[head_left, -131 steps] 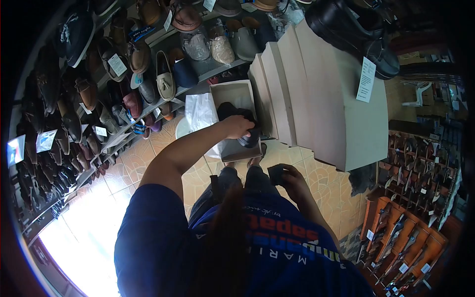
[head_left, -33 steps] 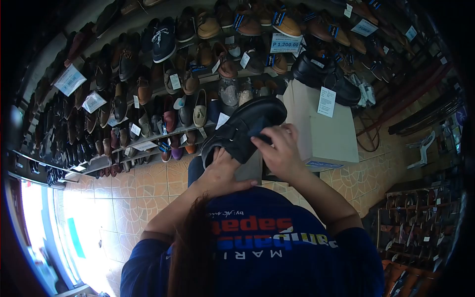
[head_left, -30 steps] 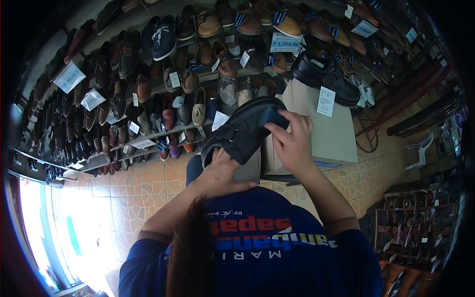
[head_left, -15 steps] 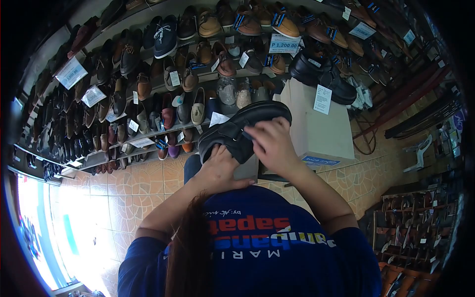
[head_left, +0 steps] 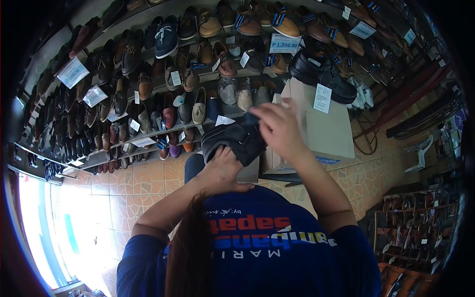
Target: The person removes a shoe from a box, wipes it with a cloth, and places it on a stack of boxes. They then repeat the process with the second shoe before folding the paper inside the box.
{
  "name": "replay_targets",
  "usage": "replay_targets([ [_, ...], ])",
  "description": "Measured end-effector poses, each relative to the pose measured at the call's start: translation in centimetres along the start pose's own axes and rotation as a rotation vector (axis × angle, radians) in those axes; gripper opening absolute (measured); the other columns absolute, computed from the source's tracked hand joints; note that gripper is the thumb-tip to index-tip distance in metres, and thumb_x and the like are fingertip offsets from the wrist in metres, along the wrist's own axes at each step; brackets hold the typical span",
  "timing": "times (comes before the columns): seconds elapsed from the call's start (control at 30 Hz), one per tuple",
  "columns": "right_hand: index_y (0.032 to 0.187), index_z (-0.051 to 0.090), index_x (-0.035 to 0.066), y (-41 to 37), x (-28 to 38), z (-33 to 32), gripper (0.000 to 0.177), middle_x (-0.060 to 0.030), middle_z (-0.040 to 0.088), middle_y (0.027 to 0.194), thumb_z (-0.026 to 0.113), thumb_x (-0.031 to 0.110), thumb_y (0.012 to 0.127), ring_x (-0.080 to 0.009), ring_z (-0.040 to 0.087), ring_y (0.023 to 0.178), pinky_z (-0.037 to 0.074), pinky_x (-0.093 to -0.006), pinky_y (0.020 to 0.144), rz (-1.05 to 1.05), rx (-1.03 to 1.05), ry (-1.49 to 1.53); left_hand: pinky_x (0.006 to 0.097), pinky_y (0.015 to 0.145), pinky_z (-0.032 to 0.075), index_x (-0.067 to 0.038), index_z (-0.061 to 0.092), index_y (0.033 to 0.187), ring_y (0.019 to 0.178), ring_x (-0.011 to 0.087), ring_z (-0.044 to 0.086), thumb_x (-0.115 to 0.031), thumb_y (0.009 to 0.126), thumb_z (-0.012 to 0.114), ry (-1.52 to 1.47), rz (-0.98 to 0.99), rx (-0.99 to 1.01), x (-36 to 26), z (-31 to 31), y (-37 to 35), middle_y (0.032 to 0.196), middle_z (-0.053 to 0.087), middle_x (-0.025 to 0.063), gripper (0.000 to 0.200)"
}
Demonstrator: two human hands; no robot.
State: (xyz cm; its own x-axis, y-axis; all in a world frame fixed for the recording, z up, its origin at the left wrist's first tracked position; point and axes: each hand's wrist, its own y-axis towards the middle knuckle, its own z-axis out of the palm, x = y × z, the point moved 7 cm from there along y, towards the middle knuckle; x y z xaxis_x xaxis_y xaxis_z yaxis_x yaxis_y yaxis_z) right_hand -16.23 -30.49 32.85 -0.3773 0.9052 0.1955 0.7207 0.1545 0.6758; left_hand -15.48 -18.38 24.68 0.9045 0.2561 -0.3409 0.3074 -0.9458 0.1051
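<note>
A black shoe (head_left: 232,138) with a strap across its top is held in front of my chest. The fingers of my left hand (head_left: 221,171) are tucked into its opening and grip it, with the thumb outside. My right hand (head_left: 281,129) is at the shoe's front, its fingers bent and fingertips against the dark upper near the strap. That hand covers the toe, and exactly which part it pinches is hard to make out.
Shelves of shoes with price signs (head_left: 284,43) curve across the back and left. A pale box (head_left: 326,128) at the right carries another pair of black shoes (head_left: 324,76) with a white tag (head_left: 322,98). Belts (head_left: 425,119) hang farther right, above a tiled floor (head_left: 148,185).
My right hand has shifted up and right from the strap area. The shoe has tilted, so its toe and sole edge no longer show. My left hand stays in the opening.
</note>
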Motion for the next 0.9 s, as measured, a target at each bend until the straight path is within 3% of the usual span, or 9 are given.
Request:
replay_targets([
  [0.07, 0.097, 0.064, 0.009, -0.3, 1.3, 1.6, 0.028, -0.0061, 0.059, 0.091, 0.061, 0.001, 0.07, -0.0243, 0.057, 0.088, 0.032, -0.0461, 0.092, -0.047, 0.068, 0.271, 0.0439, 0.101, 0.031, 0.002, 0.056, 0.114, 0.113, 0.0357, 0.042, -0.051, 0.068, 0.067, 0.02, -0.004, 0.01, 0.3, -0.2, 0.0, 0.113, 0.049, 0.0218, 0.071],
  [0.2, 0.098, 0.063, 0.01, -0.6, 0.3, 0.2, 0.029, -0.0048, 0.06, 0.09, 0.059, 0.001, 0.07, -0.0222, 0.057, 0.088, 0.033, -0.0442, 0.091, -0.055, 0.212, 0.04, 0.0421, 0.1, 0.032, 0.002, 0.058, 0.109, 0.108, 0.0342, 0.045, -0.052, 0.069, 0.067, 0.06, 0.016, -0.065, 0.6, -0.7, -0.5, 0.11, 0.05, 0.021, 0.067],
  [0.23, 0.099, 0.063, 0.011, 0.1, 0.2, -0.2, 0.03, -0.0038, 0.061, 0.09, 0.058, 0.001, 0.072, -0.0208, 0.058, 0.088, 0.033, -0.0432, 0.091, -0.047, 0.126, -0.063, 0.0417, 0.099, 0.033, 0.002, 0.059, 0.109, 0.107, 0.0337, 0.045, -0.052, 0.069, 0.066, 0.066, 0.023, -0.051, 0.4, -0.4, -0.7, 0.11, 0.05, 0.0207, 0.067],
  [0.37, 0.101, 0.063, 0.011, 0.7, 2.6, 1.4, 0.031, -0.0034, 0.062, 0.093, 0.057, 0.001, 0.071, -0.0196, 0.057, 0.092, 0.031, -0.0442, 0.093, -0.1, 0.169, 0.191, 0.039, 0.097, 0.035, 0.001, 0.062, 0.103, 0.107, 0.0311, 0.046, -0.051, 0.069, 0.066, 0.031, -0.021, 0.038, 0.4, -0.7, -0.4, 0.106, 0.052, 0.0191, 0.063],
  [0.5, 0.097, 0.063, 0.012, -0.2, -1.1, 0.2, 0.028, -0.0031, 0.061, 0.093, 0.055, 0.003, 0.073, -0.0211, 0.057, 0.091, 0.029, -0.0441, 0.094, 0.024, 0.253, -0.149, 0.0381, 0.095, 0.037, 0.001, 0.064, 0.096, 0.104, 0.0297, 0.047, -0.051, 0.068, 0.066, 0.098, 0.008, -0.069, 1.1, -0.3, -1.0, 0.1, 0.053, 0.0176, 0.059],
  [0.6, 0.096, 0.064, 0.012, 0.1, 0.2, 0.5, 0.026, -0.0026, 0.06, 0.092, 0.053, 0.003, 0.074, -0.0211, 0.056, 0.09, 0.029, -0.0441, 0.094, 0.065, 0.067, 0.011, 0.0384, 0.093, 0.038, 0.001, 0.064, 0.095, 0.102, 0.03, 0.047, -0.051, 0.068, 0.067, 0.093, -0.007, -0.071, 1.0, 0.0, -0.6, 0.097, 0.052, 0.0173, 0.059],
  [0.67, 0.097, 0.065, 0.011, -0.7, 2.4, 1.8, 0.026, -0.0013, 0.06, 0.09, 0.055, 0.005, 0.073, -0.0194, 0.056, 0.087, 0.03, -0.0431, 0.092, -0.089, 0.085, 0.05, 0.0385, 0.092, 0.038, 0.002, 0.064, 0.095, 0.101, 0.0307, 0.047, -0.051, 0.067, 0.067, 0.09, -0.037, -0.072, 1.2, -0.4, -0.5, 0.097, 0.052, 0.0178, 0.059],
  [0.83, 0.097, 0.065, 0.01, -1.7, -1.5, -2.2, 0.028, -0.0024, 0.06, 0.092, 0.058, 0.003, 0.071, -0.0198, 0.055, 0.085, 0.031, -0.043, 0.089, 0.129, -0.105, -0.217, 0.039, 0.09, 0.038, 0.002, 0.065, 0.094, 0.099, 0.0325, 0.047, -0.05, 0.066, 0.068, 0.091, -0.056, -0.247, 0.9, -1.9, -0.7, 0.097, 0.051, 0.0198, 0.059],
  [0.9, 0.099, 0.065, 0.01, -2.3, -2.4, -2.1, 0.03, -0.0025, 0.06, 0.093, 0.058, 0.002, 0.071, -0.0194, 0.055, 0.086, 0.031, -0.0432, 0.088, 0.236, -0.197, -0.229, 0.0395, 0.091, 0.038, 0.002, 0.063, 0.098, 0.099, 0.0331, 0.047, -0.05, 0.066, 0.068, 0.106, -0.074, -0.182, 1.2, -1.3, -0.6, 0.098, 0.051, 0.0204, 0.06],
])
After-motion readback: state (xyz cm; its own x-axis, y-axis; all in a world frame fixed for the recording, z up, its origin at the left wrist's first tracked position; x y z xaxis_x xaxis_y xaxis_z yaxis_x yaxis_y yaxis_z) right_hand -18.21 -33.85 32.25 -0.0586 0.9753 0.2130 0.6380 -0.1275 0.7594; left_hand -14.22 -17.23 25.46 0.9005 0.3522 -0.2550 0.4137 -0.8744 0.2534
